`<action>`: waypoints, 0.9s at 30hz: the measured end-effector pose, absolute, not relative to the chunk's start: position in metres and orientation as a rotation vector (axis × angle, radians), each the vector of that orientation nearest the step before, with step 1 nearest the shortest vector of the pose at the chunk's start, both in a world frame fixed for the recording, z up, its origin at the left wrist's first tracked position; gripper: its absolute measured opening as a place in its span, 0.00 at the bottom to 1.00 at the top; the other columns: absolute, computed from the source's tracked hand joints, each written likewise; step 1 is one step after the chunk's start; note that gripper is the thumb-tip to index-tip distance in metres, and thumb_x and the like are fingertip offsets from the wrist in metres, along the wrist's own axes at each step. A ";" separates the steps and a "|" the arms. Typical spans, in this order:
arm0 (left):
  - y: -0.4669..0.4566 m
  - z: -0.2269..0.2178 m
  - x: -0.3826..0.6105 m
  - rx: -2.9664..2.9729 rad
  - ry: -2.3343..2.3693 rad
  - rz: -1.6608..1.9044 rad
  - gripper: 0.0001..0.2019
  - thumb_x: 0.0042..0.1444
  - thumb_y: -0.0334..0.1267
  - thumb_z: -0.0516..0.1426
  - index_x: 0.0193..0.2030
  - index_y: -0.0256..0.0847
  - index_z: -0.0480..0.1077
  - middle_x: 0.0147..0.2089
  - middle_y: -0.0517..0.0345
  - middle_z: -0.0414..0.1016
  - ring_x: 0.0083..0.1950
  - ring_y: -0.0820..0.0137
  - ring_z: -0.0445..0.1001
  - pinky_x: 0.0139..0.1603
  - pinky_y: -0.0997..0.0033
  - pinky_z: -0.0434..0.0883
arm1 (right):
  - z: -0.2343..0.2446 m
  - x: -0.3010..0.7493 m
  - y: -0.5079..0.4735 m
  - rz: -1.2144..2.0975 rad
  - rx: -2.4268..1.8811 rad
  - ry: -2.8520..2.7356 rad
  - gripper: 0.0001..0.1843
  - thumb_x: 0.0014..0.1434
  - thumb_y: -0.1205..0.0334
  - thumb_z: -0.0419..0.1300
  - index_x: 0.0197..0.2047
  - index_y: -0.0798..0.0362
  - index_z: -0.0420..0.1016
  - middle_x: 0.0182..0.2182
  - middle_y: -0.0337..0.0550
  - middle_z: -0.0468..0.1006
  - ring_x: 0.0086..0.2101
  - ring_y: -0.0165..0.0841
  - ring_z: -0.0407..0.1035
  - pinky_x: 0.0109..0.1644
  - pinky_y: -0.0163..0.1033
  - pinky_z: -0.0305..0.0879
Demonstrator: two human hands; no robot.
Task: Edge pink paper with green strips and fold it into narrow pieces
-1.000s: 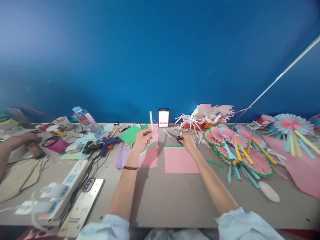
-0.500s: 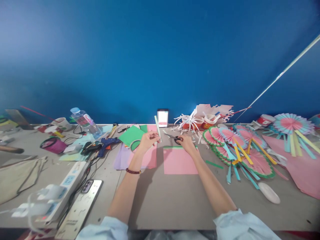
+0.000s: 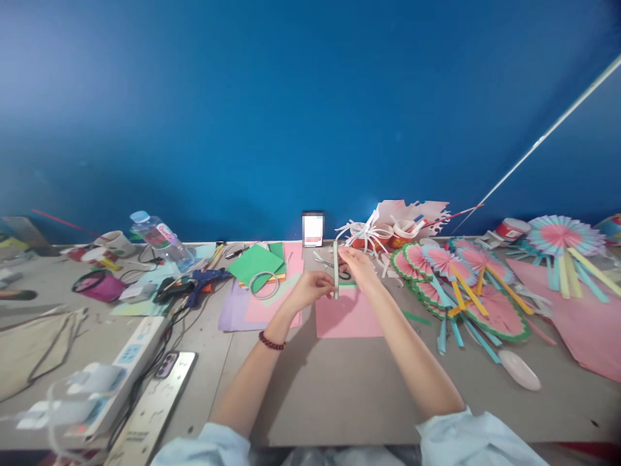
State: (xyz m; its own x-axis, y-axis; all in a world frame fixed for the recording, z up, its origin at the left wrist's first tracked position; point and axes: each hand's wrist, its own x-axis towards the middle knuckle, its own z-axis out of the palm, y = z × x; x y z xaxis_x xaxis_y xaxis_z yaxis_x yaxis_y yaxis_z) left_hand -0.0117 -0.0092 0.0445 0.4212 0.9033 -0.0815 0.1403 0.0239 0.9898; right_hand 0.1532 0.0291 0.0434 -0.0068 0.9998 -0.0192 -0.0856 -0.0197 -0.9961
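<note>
A narrow pale strip with green edges (image 3: pixel 336 268), which looks like paper, stands upright in front of me. The fingers of my left hand (image 3: pixel 313 289) pinch its lower part. My right hand (image 3: pixel 358 265) is closed at its upper part, thumb and fingertips against the edge. Behind the strip lie scissors with black handles (image 3: pixel 345 276), blades pointing up left, partly hidden by the strip and my right hand. Under both hands a pink paper sheet (image 3: pixel 348 320) with a green band along its far edge lies on the table.
To the left are green paper sheets (image 3: pixel 256 264), a tape ring (image 3: pixel 264 285), a glue gun (image 3: pixel 201 285), a bottle (image 3: pixel 162 239), a power strip (image 3: pixel 121 369) and a phone (image 3: pixel 155 404). Folded paper fans (image 3: pixel 495 310) and a white oval object (image 3: pixel 519 370) lie right. A small screen (image 3: pixel 313 229) stands behind.
My right hand has let go of the scissors and taken the strip's upper part. My left hand has moved right and lower with the strip, now more upright.
</note>
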 end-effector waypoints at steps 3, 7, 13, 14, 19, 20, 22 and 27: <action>-0.013 0.043 -0.005 1.463 0.968 0.731 0.12 0.45 0.42 0.64 0.31 0.35 0.73 0.26 0.54 0.76 0.28 0.70 0.75 0.30 0.73 0.68 | 0.045 0.155 0.029 1.324 -1.088 -1.033 0.19 0.41 0.47 0.68 0.32 0.52 0.77 0.27 0.39 0.77 0.24 0.28 0.67 0.29 0.35 0.62; -0.014 0.047 -0.005 1.562 0.999 0.818 0.13 0.46 0.45 0.63 0.34 0.36 0.74 0.32 0.53 0.78 0.27 0.72 0.74 0.29 0.74 0.69 | 0.053 0.158 0.024 1.291 -1.121 -1.045 0.21 0.38 0.49 0.70 0.33 0.52 0.77 0.24 0.38 0.76 0.27 0.31 0.70 0.31 0.35 0.63; -0.008 0.062 -0.016 1.374 1.114 1.149 0.16 0.48 0.50 0.61 0.33 0.37 0.75 0.30 0.54 0.76 0.24 0.75 0.72 0.19 0.79 0.63 | 0.070 0.157 0.010 1.207 -1.085 -1.364 0.18 0.47 0.52 0.65 0.40 0.53 0.76 0.26 0.39 0.77 0.29 0.31 0.71 0.34 0.36 0.64; -0.008 0.064 -0.017 1.321 1.118 1.190 0.17 0.47 0.50 0.62 0.33 0.37 0.75 0.29 0.55 0.76 0.24 0.75 0.71 0.19 0.79 0.63 | 0.071 0.156 0.008 1.197 -1.085 -1.405 0.17 0.48 0.53 0.64 0.40 0.53 0.76 0.27 0.40 0.77 0.30 0.32 0.71 0.35 0.36 0.64; -0.008 0.072 -0.021 1.222 1.133 1.241 0.15 0.42 0.48 0.65 0.29 0.36 0.75 0.24 0.58 0.74 0.22 0.76 0.69 0.18 0.80 0.62 | 0.075 0.153 0.001 1.146 -1.096 -1.552 0.17 0.51 0.51 0.61 0.41 0.53 0.76 0.28 0.40 0.75 0.28 0.30 0.68 0.32 0.35 0.63; -0.008 0.072 -0.021 1.223 1.134 1.239 0.15 0.41 0.47 0.65 0.29 0.36 0.75 0.23 0.58 0.73 0.22 0.76 0.69 0.18 0.80 0.61 | 0.075 0.153 0.000 1.139 -1.097 -1.572 0.17 0.52 0.51 0.61 0.42 0.52 0.76 0.28 0.40 0.75 0.28 0.30 0.67 0.31 0.35 0.62; -0.008 0.072 -0.021 1.225 1.133 1.237 0.14 0.40 0.46 0.65 0.27 0.36 0.75 0.23 0.58 0.73 0.22 0.76 0.69 0.17 0.80 0.61 | 0.076 0.153 -0.002 1.129 -1.098 -1.606 0.17 0.53 0.51 0.60 0.42 0.52 0.77 0.27 0.39 0.74 0.27 0.29 0.65 0.30 0.34 0.61; -0.007 0.070 -0.021 1.220 1.160 1.223 0.13 0.39 0.45 0.65 0.26 0.36 0.74 0.22 0.59 0.71 0.23 0.76 0.68 0.18 0.81 0.62 | 0.078 0.153 -0.004 1.128 -1.093 -1.638 0.17 0.53 0.51 0.60 0.42 0.52 0.77 0.27 0.39 0.74 0.28 0.30 0.66 0.32 0.35 0.62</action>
State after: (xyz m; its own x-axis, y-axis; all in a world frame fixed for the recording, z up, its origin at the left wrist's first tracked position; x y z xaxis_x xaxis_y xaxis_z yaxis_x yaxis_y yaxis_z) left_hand -0.0214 -0.0070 0.0700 0.0240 0.9994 0.0263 -0.0264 -0.0257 0.9993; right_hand 0.1528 -0.0040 0.0780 -0.2620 0.9518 0.1597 0.1907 0.2132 -0.9582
